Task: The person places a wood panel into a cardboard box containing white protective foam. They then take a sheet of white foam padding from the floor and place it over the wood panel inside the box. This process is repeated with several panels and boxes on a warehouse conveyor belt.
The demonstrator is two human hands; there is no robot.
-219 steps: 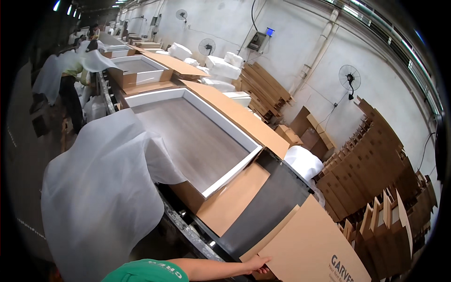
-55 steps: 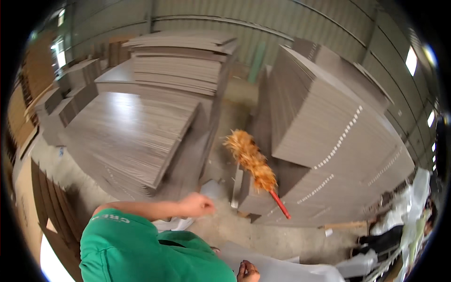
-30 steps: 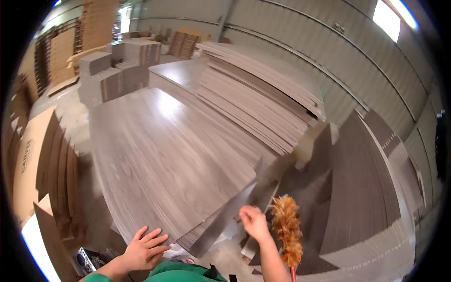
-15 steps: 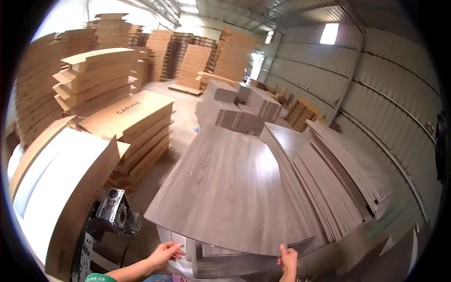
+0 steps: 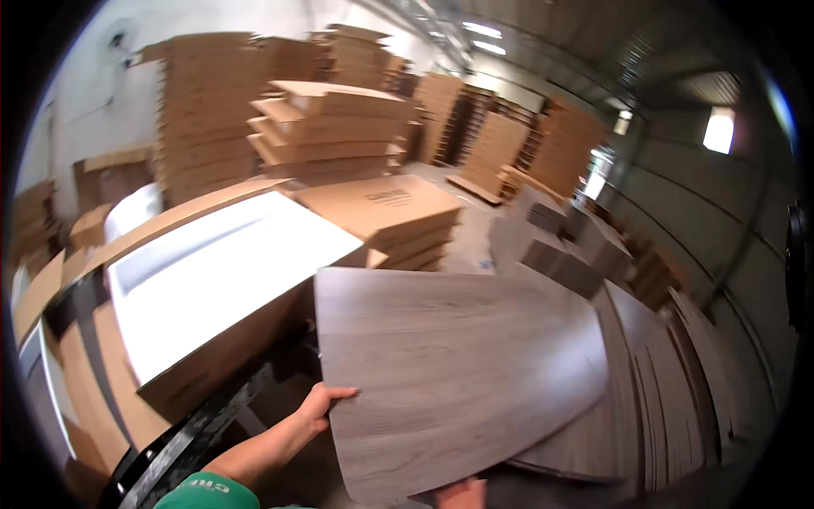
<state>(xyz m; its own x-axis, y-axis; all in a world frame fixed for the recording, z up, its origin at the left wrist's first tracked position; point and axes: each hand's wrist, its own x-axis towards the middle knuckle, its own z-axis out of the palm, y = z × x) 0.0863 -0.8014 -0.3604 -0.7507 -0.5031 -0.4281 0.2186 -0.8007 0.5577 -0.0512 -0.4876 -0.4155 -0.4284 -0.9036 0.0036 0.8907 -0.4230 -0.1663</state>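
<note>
Panel point(image 5: 458, 373), grey wood-grain, lifted flat ahead of me, its far edge over the stack of like panels point(image 5: 661, 382) at 3 o'clock. My left hand point(image 5: 325, 405) has its grip closed on the near-left edge, thumb on top, fingers under. My right hand point(image 5: 462, 494) shows only as knuckles at the near edge, 6 o'clock; I cannot tell how it grips. Risks, as I judge: both holds sit on the near side, so the far end may sag or swing. At 9 o'clock an open carton with white lining point(image 5: 220, 280) lies close; a left corner could strike it. A thumb-only hold could slip.
</note>
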